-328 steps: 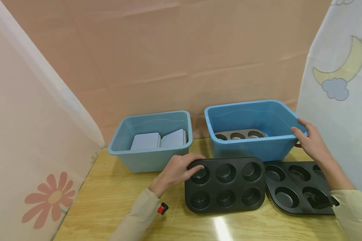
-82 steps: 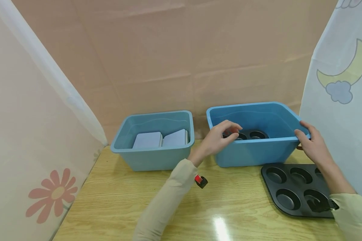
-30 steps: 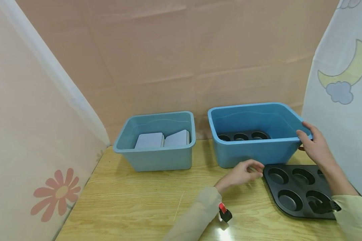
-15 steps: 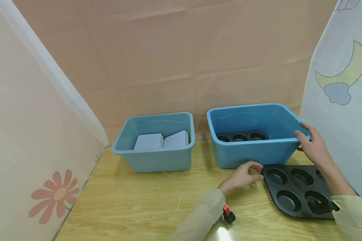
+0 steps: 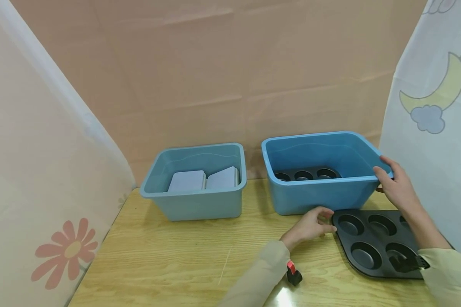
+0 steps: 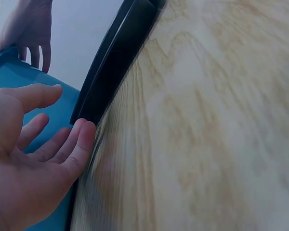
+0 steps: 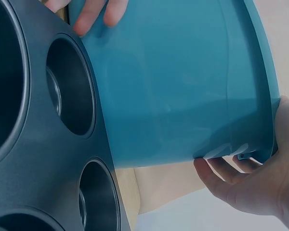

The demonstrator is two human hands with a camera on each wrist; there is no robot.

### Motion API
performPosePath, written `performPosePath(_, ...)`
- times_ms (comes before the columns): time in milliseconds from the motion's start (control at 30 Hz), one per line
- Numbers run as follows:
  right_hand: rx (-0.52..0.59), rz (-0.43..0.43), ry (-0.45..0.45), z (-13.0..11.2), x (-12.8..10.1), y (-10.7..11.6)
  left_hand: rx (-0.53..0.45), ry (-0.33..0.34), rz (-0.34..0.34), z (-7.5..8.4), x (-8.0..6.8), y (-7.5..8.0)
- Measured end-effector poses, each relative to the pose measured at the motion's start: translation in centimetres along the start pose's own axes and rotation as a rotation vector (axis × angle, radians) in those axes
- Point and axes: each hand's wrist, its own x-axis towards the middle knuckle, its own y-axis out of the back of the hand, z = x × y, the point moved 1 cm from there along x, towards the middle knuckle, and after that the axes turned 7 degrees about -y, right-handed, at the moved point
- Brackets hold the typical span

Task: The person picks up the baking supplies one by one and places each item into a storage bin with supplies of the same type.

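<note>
A black muffin tin [image 5: 376,238] lies on the table at the right, its right end behind my right forearm. My left hand [image 5: 309,224] is at its far left corner. In the left wrist view the fingertips [image 6: 86,127] touch the tin's edge, while the thumb stands apart from it. Behind the tin stands the bright blue bin [image 5: 319,196]. My right hand [image 5: 399,185] holds that bin's right rim, thumb over the top and fingers on the outside. Inside the bin lies another black muffin tin [image 5: 315,172], partly hidden by the front wall.
To the left stands a paler blue bin [image 5: 199,209] with two white, flat-topped items [image 5: 187,181] in it. Both bins stand along the back of the wooden table [image 5: 169,260], before a beige cloth backdrop [image 5: 184,76]. Patterned cloths hang at both sides.
Since the oldest frame, the tin under my left hand has gone from the table into the bright blue bin. My left hand has moved right to the remaining tin; my right hand keeps its hold.
</note>
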Motion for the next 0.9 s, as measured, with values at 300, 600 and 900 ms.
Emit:
performPosePath(300,-0.02,0.006,0.001,0.5,-0.1,0.1,0.046,0.047,0.008,0.4,0.1,-0.9)
performPosePath(600,-0.027,0.021,-0.005,0.6,0.0,0.2,0.21,0.082,-0.005,0.9,0.4,-1.5)
performPosePath(900,-0.016,0.012,0.002,0.3,0.3,-0.1,0.184,0.159,0.013,1.3,0.5,-2.0)
